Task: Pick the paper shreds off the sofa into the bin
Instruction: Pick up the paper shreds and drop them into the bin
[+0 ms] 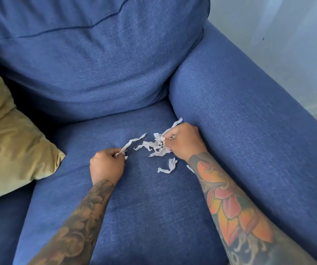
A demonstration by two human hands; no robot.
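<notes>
Paper shreds (154, 147) scattered white on the blue seat cushion (144, 207) of the sofa, close to the inner side of the armrest (249, 111). Main tangle just beside the right hand (184, 141), touching its fingertips. Right hand closed, fingers curled down and pinching several strips out of the tangle, one strip (176, 123) poking up past the knuckles toward the armrest. Left hand (107, 165) closed too, thumb and fingers nipping the near end of one long wavy strip (134, 141), far end trailing toward the tangle. One curled loose shred (168, 166) lying apart on the cushion, nearer the camera, between the two forearms. Another small scrap (190, 168) half hidden under the right wrist. Olive-yellow pillow (6, 140) slumped at the left, against the back cushion (96, 64). Both forearms tattooed, grey on the left, orange and red on the right. Pale wall (287, 35) behind the armrest
</notes>
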